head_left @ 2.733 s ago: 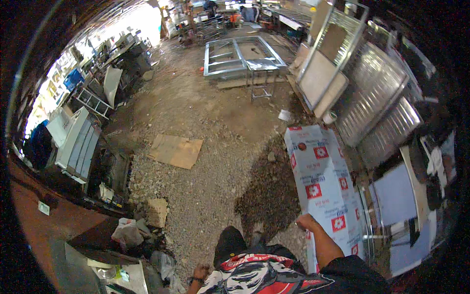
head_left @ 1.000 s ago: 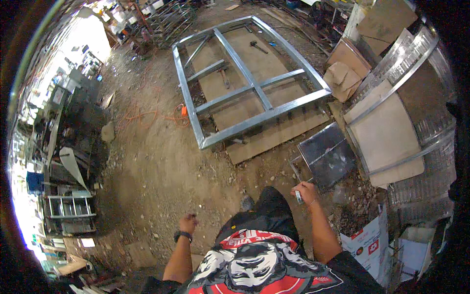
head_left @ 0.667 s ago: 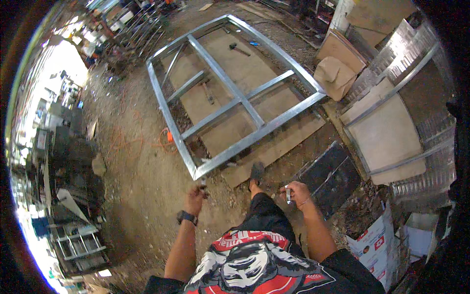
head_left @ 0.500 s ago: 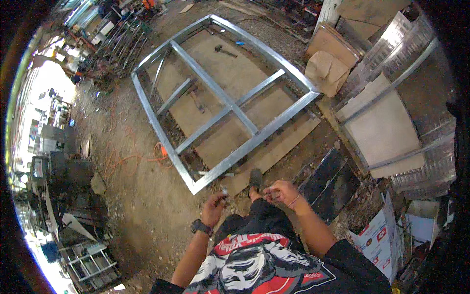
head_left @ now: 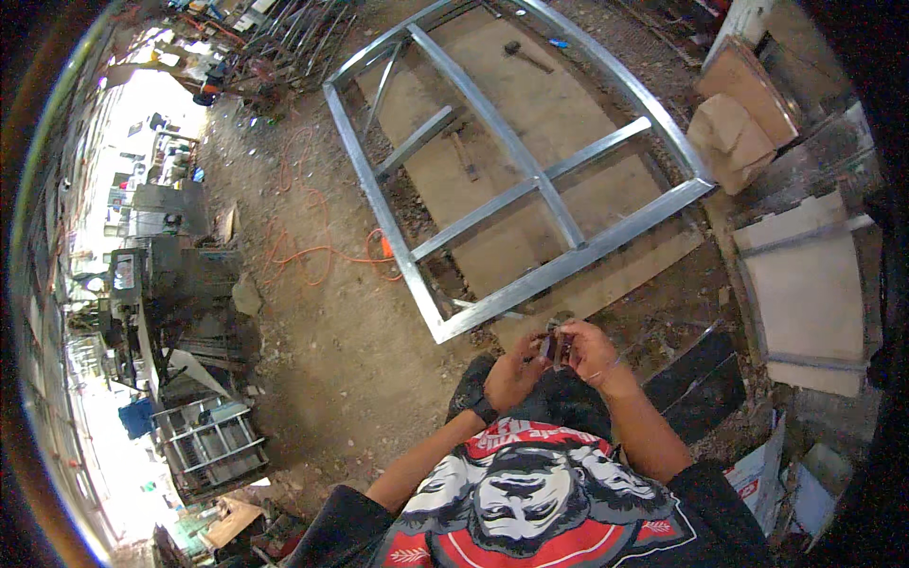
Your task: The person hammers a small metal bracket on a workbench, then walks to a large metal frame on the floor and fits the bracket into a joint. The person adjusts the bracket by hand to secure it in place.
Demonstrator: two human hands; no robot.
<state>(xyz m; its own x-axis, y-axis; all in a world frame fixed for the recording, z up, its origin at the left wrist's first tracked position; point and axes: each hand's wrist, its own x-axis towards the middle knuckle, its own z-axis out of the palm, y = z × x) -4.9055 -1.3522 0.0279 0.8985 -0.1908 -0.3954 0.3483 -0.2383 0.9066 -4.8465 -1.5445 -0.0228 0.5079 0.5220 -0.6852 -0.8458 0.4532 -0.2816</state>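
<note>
My left hand [head_left: 516, 376] and my right hand [head_left: 591, 352] come together in front of my body, both with curled fingers. Between them is a small dark object [head_left: 554, 347], too small and blurred to name. A dark band circles my left wrist. Just beyond my hands lies a large silvery metal frame [head_left: 502, 299] with crossbars, flat over brown sheets of board [head_left: 507, 213]. Inside its outline rest a hammer [head_left: 465, 156] and, farther off, a mallet-like tool [head_left: 527, 57].
An orange cord [head_left: 322, 248] loops over the dirt floor left of the frame. Dark machinery [head_left: 180, 293] and a metal rack [head_left: 208, 445] stand at the left. Dark panels [head_left: 696, 379] lie to the right, near curved pale sheeting [head_left: 805, 293] and a leaning board [head_left: 748, 90].
My hands, apart before, have come together around the small dark object. The whole view has shifted, so the frame appears farther right and higher.
</note>
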